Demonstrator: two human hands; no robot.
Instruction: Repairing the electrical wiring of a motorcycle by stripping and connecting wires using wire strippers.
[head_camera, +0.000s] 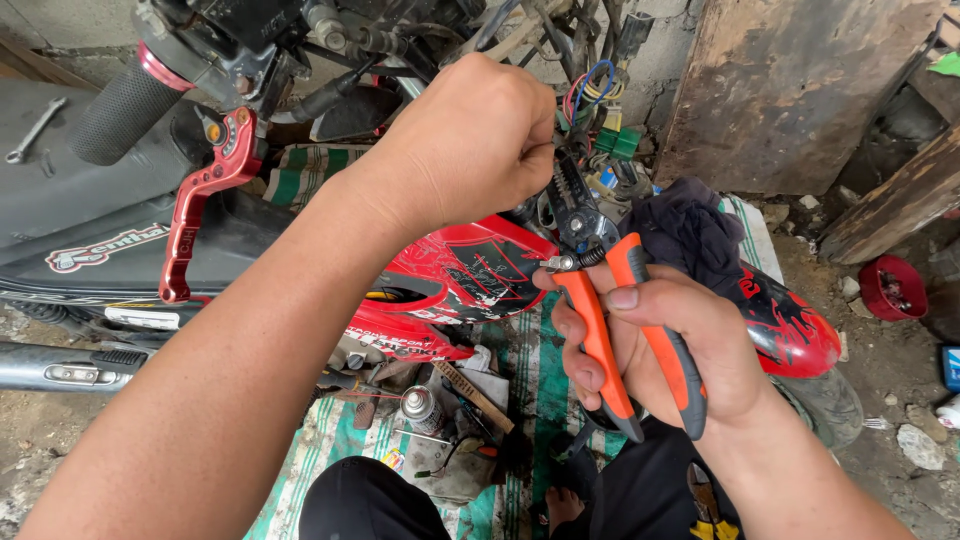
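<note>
My right hand grips a wire stripper by its orange and black handles, jaws pointing up toward a bundle of coloured wires at the front of a red motorcycle. My left hand is closed above the tool's jaws and pinches a wire there; the wire itself is mostly hidden by the fingers. A dark cloth lies over the red fender right behind the tool.
A black handlebar grip with a red brake lever juts out at upper left. A green striped mat below holds a small spray can and loose tools. A red bowl and wooden boards stand at right.
</note>
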